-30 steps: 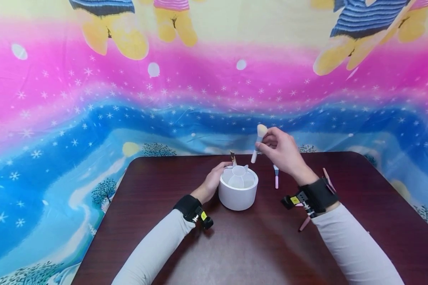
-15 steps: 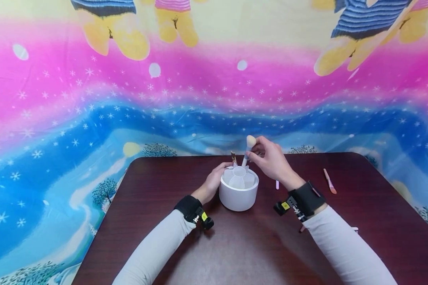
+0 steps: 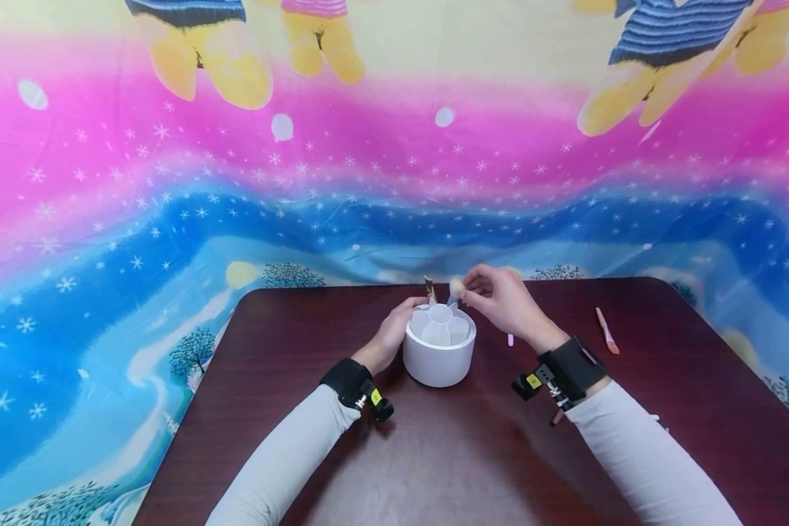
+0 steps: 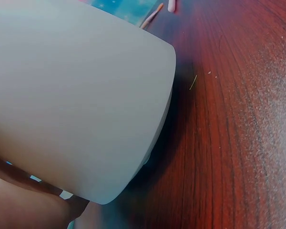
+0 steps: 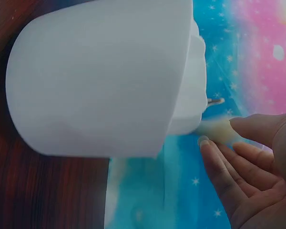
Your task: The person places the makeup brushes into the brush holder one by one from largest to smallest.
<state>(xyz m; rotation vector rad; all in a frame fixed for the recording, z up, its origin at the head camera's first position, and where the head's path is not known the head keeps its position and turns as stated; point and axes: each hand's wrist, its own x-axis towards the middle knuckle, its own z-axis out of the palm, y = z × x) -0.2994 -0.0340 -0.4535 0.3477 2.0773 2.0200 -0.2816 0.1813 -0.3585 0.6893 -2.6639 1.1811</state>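
Note:
A round white makeup brush holder (image 3: 437, 365) stands on the table, with petal-shaped dividers inside its rim. My left hand (image 3: 391, 332) grips its far left side; in the left wrist view the holder's wall hides most of that hand. A makeup brush with a pale, fluffy head (image 3: 456, 286) stands head up in the back right of the holder, blurred in the right wrist view. My right hand (image 3: 502, 298) is beside this brush head, thumb and fingers parted around it. Another brush with a dark golden head (image 3: 429, 288) pokes up at the holder's back.
On the dark wooden table (image 3: 394, 467), a pink brush (image 3: 607, 331) lies to the right. A pink handle end (image 3: 510, 340) shows below my right hand. More brushes lie partly hidden by the right forearm. A patterned cloth (image 3: 394, 146) hangs behind the table.
My right hand has brought the pale-headed brush left over the holder and down into it. The brush has slid lower between the fingers, which have loosened. My left hand stays on the holder.

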